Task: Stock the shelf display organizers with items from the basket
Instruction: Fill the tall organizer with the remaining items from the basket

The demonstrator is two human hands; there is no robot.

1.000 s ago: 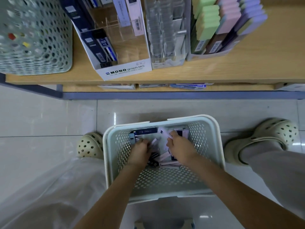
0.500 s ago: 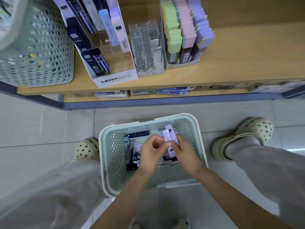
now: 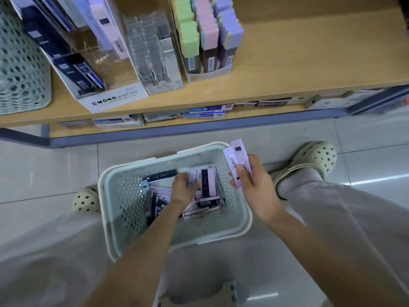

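Note:
A pale green perforated basket (image 3: pixel 124 196) stands on the floor between my feet, holding several flat packs (image 3: pixel 205 196) in dark blue and lilac. My right hand (image 3: pixel 252 185) is raised over the basket's right rim and grips two lilac packs (image 3: pixel 238 160), barcodes up. My left hand (image 3: pixel 183 189) is down inside the basket, fingers curled on a pale pack (image 3: pixel 192 178). On the wooden shelf (image 3: pixel 287 69) above stands the white MONO graph MG display organizer (image 3: pixel 115 98), partly filled with dark and lilac packs.
A clear acrylic organizer (image 3: pixel 155 54) and a box of pastel cases (image 3: pixel 205 41) stand right of the MONO box. A second perforated basket (image 3: pixel 20 69) sits at the shelf's left end. Boxes lie on the lower shelf (image 3: pixel 199 111). My clogs (image 3: pixel 316 160) flank the floor basket.
My right hand has lifted out of the basket to the right with the two lilac packs. My left hand has gone back down among the packs. The view has tilted up toward the shelf.

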